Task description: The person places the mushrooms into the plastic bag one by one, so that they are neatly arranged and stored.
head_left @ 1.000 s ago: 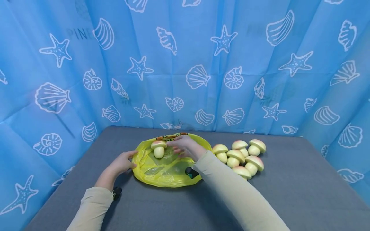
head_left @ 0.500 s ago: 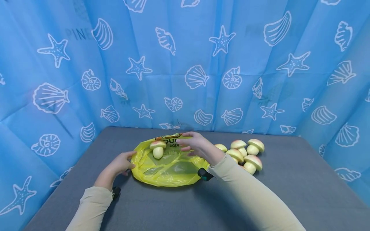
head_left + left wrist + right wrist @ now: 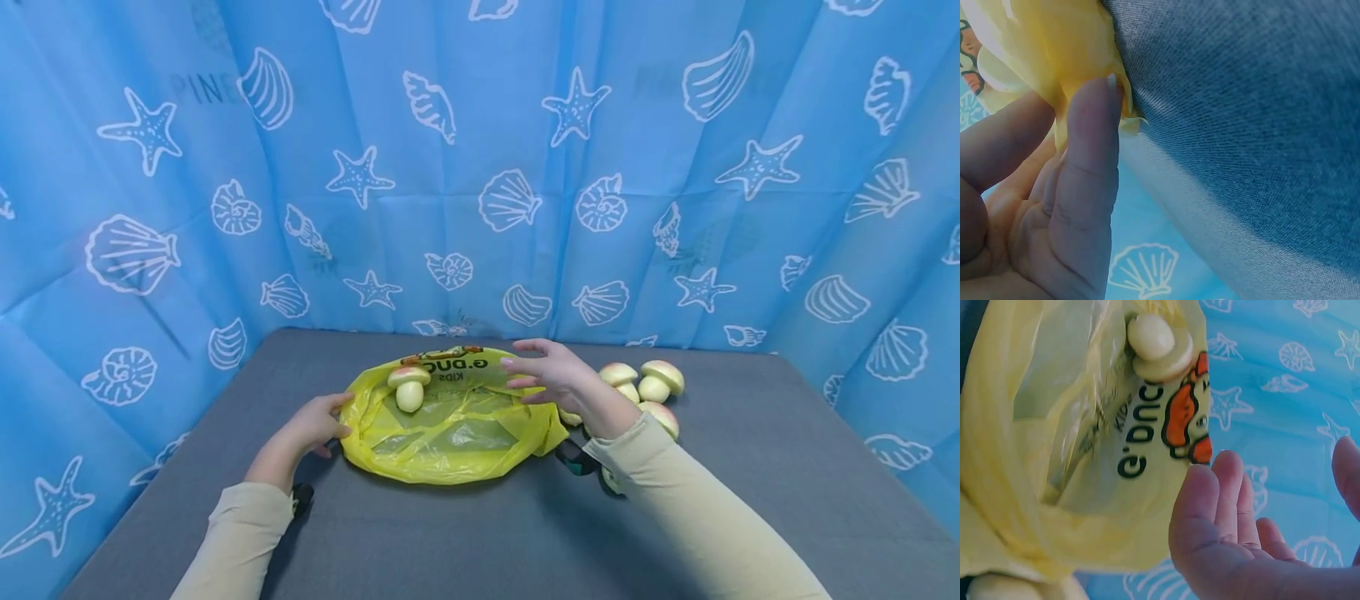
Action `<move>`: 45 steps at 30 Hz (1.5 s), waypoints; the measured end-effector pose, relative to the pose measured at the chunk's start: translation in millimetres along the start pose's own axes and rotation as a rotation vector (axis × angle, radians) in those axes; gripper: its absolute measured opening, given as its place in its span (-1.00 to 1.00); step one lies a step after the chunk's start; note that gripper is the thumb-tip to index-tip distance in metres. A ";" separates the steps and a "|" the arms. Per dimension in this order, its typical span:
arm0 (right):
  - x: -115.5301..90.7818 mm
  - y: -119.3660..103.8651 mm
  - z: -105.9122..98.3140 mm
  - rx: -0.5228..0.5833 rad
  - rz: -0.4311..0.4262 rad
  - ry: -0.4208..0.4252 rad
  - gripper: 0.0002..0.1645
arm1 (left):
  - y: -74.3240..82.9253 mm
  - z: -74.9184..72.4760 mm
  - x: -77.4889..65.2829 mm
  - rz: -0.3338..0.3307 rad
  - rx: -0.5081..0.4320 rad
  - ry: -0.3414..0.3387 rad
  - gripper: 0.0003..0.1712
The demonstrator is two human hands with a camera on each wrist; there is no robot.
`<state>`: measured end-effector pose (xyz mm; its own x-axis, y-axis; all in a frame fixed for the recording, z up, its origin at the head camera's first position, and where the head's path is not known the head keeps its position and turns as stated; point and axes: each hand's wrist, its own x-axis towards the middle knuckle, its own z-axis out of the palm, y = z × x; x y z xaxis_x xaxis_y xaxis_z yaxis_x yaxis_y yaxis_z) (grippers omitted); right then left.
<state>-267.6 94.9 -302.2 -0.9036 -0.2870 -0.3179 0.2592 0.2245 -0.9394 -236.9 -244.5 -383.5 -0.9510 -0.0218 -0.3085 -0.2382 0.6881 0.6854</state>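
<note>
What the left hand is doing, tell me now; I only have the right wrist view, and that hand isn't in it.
Observer: The left hand pinches the edge of the yellow bag at the bag's left side.
Operator: Good. Just a bit of mushroom shows at the bottom of my picture. Report where the other loose mushrooms are.
Observer: They sit in a group to the right of the bag, on the grey table, partly hidden by the right arm.

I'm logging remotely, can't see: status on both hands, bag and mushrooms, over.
Left hand pinching yellow bag at its rim; right hand empty. One mushroom visible inside. Right sleeve partly hiding loose mushrooms in head view.
</note>
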 end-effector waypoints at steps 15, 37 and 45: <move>-20.7 1.2 -47.0 0.069 -0.034 -0.006 -0.17 | 1.3 1.4 -1.6 0.017 0.011 0.006 -0.26; -36.7 12.5 -95.3 -0.007 -0.062 0.009 -0.05 | -1.3 -2.0 -1.7 0.093 0.000 0.023 -0.30; -39.6 17.5 -110.4 0.001 -0.068 -0.001 0.02 | -2.6 -2.1 -0.8 0.091 0.002 0.021 -0.31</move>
<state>-264.9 213.0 -291.9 -0.9189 -0.3026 -0.2531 0.1971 0.2036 -0.9590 -235.9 -247.8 -383.6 -0.9727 0.0260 -0.2308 -0.1498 0.6893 0.7088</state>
